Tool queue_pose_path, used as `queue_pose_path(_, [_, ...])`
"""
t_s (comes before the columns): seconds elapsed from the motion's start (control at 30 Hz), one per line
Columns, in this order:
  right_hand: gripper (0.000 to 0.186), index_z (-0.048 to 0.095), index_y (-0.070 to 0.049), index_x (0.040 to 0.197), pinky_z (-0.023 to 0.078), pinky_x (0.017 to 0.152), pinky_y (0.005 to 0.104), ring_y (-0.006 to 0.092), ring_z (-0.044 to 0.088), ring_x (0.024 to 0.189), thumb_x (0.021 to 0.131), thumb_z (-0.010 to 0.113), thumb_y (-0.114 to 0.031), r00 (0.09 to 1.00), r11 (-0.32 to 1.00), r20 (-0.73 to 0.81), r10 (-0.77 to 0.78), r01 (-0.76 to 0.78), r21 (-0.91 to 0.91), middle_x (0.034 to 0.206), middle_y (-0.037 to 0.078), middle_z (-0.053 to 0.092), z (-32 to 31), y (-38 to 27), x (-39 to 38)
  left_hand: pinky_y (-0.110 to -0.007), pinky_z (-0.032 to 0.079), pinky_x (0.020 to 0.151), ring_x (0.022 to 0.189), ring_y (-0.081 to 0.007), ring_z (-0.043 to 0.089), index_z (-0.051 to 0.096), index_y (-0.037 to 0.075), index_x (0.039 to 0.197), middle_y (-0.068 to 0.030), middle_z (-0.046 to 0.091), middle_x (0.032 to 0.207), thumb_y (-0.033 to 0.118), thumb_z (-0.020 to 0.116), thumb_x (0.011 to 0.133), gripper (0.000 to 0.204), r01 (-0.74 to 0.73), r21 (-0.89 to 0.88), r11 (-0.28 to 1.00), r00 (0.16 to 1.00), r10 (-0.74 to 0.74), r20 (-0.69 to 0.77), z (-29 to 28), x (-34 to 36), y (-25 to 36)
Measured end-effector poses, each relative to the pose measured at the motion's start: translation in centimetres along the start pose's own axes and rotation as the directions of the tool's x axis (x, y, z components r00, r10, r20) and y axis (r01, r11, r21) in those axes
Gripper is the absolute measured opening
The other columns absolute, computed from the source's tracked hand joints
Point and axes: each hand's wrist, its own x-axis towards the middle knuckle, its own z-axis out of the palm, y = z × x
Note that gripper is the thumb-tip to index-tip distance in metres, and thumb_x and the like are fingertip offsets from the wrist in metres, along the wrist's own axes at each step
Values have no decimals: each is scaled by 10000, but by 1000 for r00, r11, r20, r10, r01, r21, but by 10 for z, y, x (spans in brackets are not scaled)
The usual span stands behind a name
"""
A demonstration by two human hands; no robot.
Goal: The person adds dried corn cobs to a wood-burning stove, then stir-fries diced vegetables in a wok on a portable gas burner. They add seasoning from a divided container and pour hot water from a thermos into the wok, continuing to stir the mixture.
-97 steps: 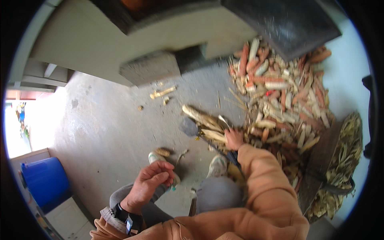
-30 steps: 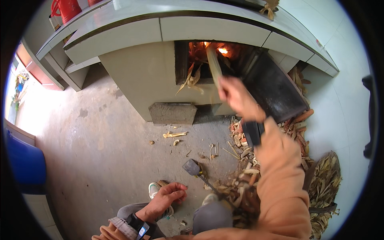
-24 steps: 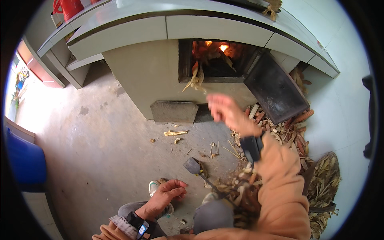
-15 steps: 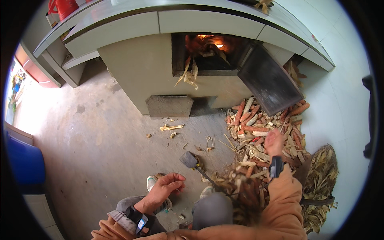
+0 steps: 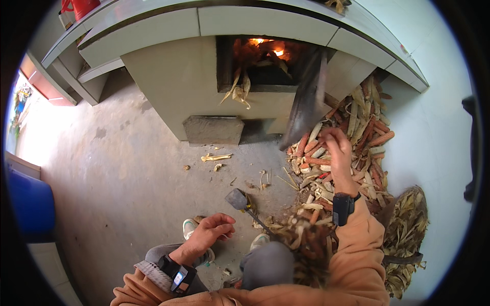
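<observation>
the right hand (image 5: pixel 338 145) is reaching beside the dark stove door (image 5: pixel 308 102), grip released, contact unclear; the door is hanging ajar at the burning firebox (image 5: pixel 263 56), near corn cobs (image 5: pixel 380 138). the left hand (image 5: pixel 210 232) is hovering, grip slack, empty.

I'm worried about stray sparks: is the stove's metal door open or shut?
Open: the metal door stands out at an angle from the firebox, and flames show inside.

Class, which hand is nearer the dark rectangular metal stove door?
Right. The right hand is close beside the door; the left hand is farther away, down and left of it.
</observation>
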Motion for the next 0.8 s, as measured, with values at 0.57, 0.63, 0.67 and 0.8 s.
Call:
queue_pose_path(0.57, [175, 653, -12, 990, 466, 682, 208, 89, 608, 746, 975, 579, -170, 948, 949, -39, -315, 314, -20, 874, 26, 695, 132, -38, 113, -247, 479, 764, 832, -101, 594, 601, 51, 1111, -14, 639, 921, 179, 572, 957, 202, 106, -143, 984, 994, -99, 54, -27, 26, -5])
queue_pose_path(0.63, [173, 654, -12, 1007, 467, 679, 210, 93, 626, 780, 975, 577, -163, 973, 972, -4, -233, 233, 35, 896, 31, 699, 129, -44, 112, -253, 480, 760, 826, -106, 600, 610, 64, 1096, -11, 641, 914, 179, 573, 955, 186, 138, -218, 966, 990, -142, -2, -28, 34, -4])
queue_pose_path(0.67, [173, 654, -11, 1016, 468, 678, 211, 95, 635, 797, 975, 575, -160, 982, 981, 13, -187, 186, 56, 906, 34, 701, 126, -47, 112, -254, 480, 759, 825, -107, 601, 613, 71, 1086, -10, 641, 911, 183, 576, 953, 178, 133, -243, 961, 989, -143, -25, -27, 35, -3])
queue_pose_path(0.8, [174, 605, -31, 1112, 474, 681, 212, 95, 633, 839, 956, 581, -105, 972, 994, 225, 67, -85, 72, 956, 31, 672, 108, -71, 104, -266, 485, 726, 796, -114, 596, 605, 94, 1006, -5, 630, 888, 221, 593, 942, 143, 271, -357, 894, 932, -337, -136, -18, 5, 4])
